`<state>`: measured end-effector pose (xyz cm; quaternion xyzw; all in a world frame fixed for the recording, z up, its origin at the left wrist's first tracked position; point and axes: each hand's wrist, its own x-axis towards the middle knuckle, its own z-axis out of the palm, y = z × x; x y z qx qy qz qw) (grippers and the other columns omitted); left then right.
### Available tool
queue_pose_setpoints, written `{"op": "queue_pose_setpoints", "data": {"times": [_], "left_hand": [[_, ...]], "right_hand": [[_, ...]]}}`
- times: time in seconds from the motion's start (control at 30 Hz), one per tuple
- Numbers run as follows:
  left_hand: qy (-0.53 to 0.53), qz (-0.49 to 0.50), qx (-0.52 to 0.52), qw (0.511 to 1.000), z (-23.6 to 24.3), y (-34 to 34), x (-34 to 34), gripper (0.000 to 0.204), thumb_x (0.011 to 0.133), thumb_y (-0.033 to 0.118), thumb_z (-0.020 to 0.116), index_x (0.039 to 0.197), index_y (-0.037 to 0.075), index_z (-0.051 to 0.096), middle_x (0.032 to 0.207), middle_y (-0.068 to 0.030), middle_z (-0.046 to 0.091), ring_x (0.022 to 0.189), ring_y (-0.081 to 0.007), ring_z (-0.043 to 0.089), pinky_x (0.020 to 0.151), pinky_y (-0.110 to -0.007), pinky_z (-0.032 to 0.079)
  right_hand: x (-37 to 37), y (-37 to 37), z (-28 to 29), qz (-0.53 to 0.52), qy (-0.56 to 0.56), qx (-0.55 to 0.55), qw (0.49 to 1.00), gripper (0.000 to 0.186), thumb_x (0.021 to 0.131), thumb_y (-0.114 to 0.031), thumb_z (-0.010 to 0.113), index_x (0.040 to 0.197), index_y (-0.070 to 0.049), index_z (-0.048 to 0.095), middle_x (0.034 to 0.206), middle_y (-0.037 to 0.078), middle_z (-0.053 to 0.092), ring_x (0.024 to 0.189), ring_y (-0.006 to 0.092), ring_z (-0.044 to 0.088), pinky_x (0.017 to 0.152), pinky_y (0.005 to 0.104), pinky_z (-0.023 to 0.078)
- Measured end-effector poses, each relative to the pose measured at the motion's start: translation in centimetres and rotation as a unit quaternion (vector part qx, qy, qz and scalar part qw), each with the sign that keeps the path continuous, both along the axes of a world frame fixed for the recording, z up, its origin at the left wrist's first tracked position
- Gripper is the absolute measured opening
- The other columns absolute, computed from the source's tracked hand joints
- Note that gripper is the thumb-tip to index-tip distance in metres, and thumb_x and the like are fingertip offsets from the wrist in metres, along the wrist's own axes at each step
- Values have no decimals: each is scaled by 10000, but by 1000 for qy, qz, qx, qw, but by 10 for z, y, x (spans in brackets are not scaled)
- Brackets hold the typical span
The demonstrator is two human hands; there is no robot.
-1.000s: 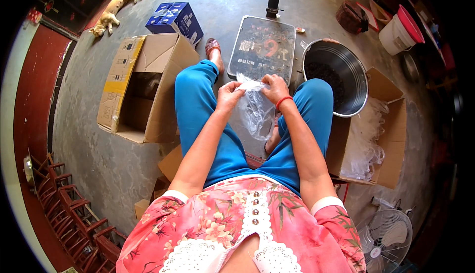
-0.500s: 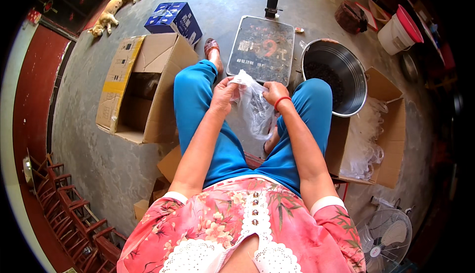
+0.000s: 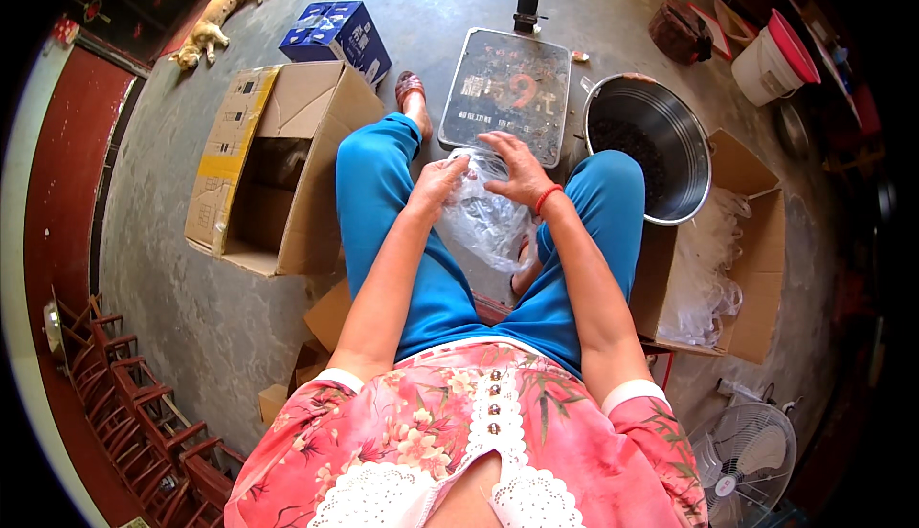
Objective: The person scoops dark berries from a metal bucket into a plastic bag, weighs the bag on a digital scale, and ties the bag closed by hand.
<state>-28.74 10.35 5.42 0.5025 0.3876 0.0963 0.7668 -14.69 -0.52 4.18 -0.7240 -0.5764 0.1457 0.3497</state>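
Observation:
A crumpled clear plastic bag (image 3: pixel 479 222) hangs between my knees, gripped near its top edge by my left hand (image 3: pixel 437 180). My right hand (image 3: pixel 515 169), with a red band on the wrist, hovers over the bag's top with fingers spread apart. Just beyond both hands is a flat platform scale (image 3: pixel 503 88) with a worn dark top and an upright post. To the right of my right knee sits a metal bucket (image 3: pixel 682 169) holding dark small material. An open cardboard box (image 3: pixel 754 289) of loose clear plastic bags is beside it.
Cardboard boxes (image 3: pixel 316 193) and a blue box (image 3: pixel 354 40) stand at my left, with a sleeping cat (image 3: pixel 220 13) beyond. Stacked wooden stools (image 3: pixel 144 394) are lower left. A fan (image 3: pixel 742 451), a white bucket with red rim (image 3: pixel 766 68) and a dark bag (image 3: pixel 680 30) lie rightward.
My right hand has let go of the bag's edge, lifted and spread its fingers over it. The bag spreads wider below my left hand, which keeps hold of it.

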Motion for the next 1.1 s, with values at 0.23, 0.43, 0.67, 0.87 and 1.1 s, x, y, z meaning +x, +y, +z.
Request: {"op": "queue_pose_setpoints", "data": {"times": [0.23,0.43,0.67,0.87,1.1], "left_hand": [[-30,10,207,978,-24,8,1,356,680,219,690,946,32,546,740,-2,551,634,-97,508,520,-244,410],[9,-27,636,771,8,-18,7,548,594,222,689,1093,134,480,1002,-92,500,941,-292,491,792,-386,402],[35,-42,452,890,-41,-18,8,204,790,117,538,954,1,574,777,-76,600,674,-230,574,650,-307,462],[-55,141,16,988,-44,10,8,178,802,1,403,908,19,545,760,-26,578,623,-113,546,540,-241,450],[-127,208,-17,970,-37,26,5,163,771,52,464,918,25,530,785,-44,564,640,-119,532,547,-239,443]], "right_hand": [[-4,2,3,-49,118,-32,991,145,733,-71,506,866,-59,562,794,177,582,766,334,565,680,371,444],[6,-4,-23,-86,78,-81,990,164,749,-73,482,889,-66,566,845,167,593,807,320,569,709,369,441],[7,0,-19,-57,79,-40,994,266,690,-85,588,953,-73,553,828,94,560,762,227,546,716,317,442],[-4,-8,-17,-133,-31,-233,963,350,654,-85,588,1002,-120,575,984,151,572,968,314,528,823,372,429],[29,-2,-21,-210,198,-138,947,188,710,15,474,864,-22,575,773,134,607,665,231,607,605,335,488]]}}
